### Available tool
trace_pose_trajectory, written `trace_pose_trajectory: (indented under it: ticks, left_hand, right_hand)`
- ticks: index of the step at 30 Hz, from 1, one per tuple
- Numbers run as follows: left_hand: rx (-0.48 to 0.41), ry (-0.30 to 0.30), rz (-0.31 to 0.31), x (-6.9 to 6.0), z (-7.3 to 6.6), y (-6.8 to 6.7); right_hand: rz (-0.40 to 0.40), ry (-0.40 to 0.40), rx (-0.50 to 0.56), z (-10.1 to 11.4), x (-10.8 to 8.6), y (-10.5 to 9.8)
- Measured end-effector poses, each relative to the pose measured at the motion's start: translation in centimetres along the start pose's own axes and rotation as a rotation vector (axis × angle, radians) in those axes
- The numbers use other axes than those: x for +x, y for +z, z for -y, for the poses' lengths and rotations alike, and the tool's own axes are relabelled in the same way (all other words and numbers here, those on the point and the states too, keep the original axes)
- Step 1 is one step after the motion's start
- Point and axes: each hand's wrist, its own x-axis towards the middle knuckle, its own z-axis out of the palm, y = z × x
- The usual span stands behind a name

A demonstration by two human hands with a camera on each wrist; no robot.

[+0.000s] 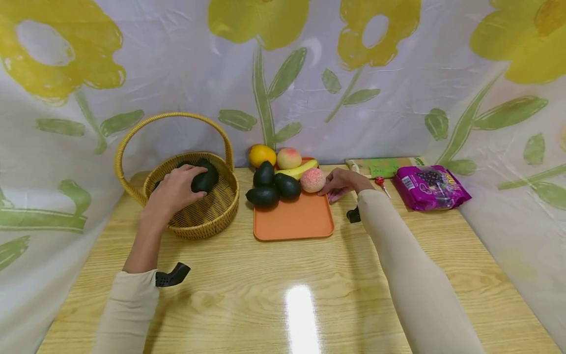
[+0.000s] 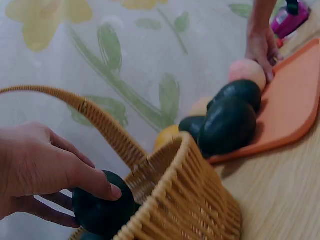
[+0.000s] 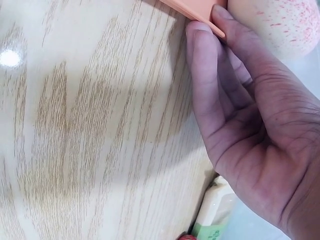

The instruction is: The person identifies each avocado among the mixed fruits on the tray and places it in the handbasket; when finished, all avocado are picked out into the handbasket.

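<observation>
Inside the wicker basket point(image 1: 205, 228), my left hand point(image 1: 173, 191) grips a dark green avocado point(image 1: 206, 178); in the left wrist view its thumb and fingers go round the avocado point(image 2: 102, 207). Another dark fruit lies partly hidden beneath it. My right hand point(image 1: 342, 183) pinches the right rim of the orange tray point(image 1: 294, 223), thumb on top and fingers below, as the right wrist view shows with the hand point(image 3: 250, 110) at the tray edge point(image 3: 197, 12). Beside the thumb is a pink-speckled peach point(image 1: 312, 180). Several avocados point(image 1: 263, 196), a banana point(image 1: 297, 170), another peach point(image 1: 289, 158) and a lemon point(image 1: 262, 156) cluster at the tray's back.
Right of the tray lie a red lollipop point(image 1: 380, 181), a purple grape-print package point(image 1: 431, 188) and a green and beige packet point(image 1: 384, 167). The basket's tall handle point(image 1: 174, 114) arches up behind my left hand. A flower-print cloth point(image 1: 177, 64) hangs behind the wooden table point(image 1: 230, 295).
</observation>
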Motion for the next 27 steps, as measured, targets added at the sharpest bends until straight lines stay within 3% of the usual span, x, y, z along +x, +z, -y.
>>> trace_pose_trajectory:
  ticks: [7, 15, 27]
  left_hand:
    - [0.017, -0.023, 0.038, 0.0, 1.8, 0.9]
    - [0.033, -0.005, 0.018, -0.4, 3.0, 1.3]
    - [0.018, -0.057, 0.081, -0.5, 3.4, 2.0]
  right_hand:
    - [0.019, 0.01, 0.0, 0.1, -0.1, 0.1]
    - [0.001, 0.015, -0.008, 0.2, 0.1, 0.2]
    - [-0.003, 0.023, 0.012, -0.2, 0.7, -0.2]
